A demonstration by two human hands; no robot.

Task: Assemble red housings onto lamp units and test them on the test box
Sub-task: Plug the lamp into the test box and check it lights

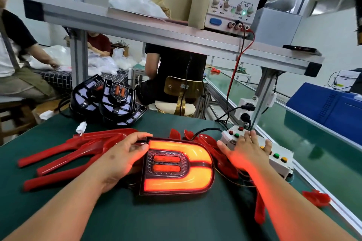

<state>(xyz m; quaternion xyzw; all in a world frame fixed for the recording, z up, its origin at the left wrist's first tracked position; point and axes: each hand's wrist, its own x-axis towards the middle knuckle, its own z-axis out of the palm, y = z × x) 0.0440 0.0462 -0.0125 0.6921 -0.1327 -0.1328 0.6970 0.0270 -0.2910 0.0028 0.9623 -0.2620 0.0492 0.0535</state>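
Green bench mat, seen from the head camera. Loose red housings lie piled at left, touching the lit lamp unit, which lies at centre and glows orange-red. Two unlit lamp units stand at the far edge. White test box, just right of the lamp. Power supply on the shelf above, reading 12.00. Left hand grasps the lamp's left edge, thumb on its face. Right hand rests on the test box, fingers straight and spread
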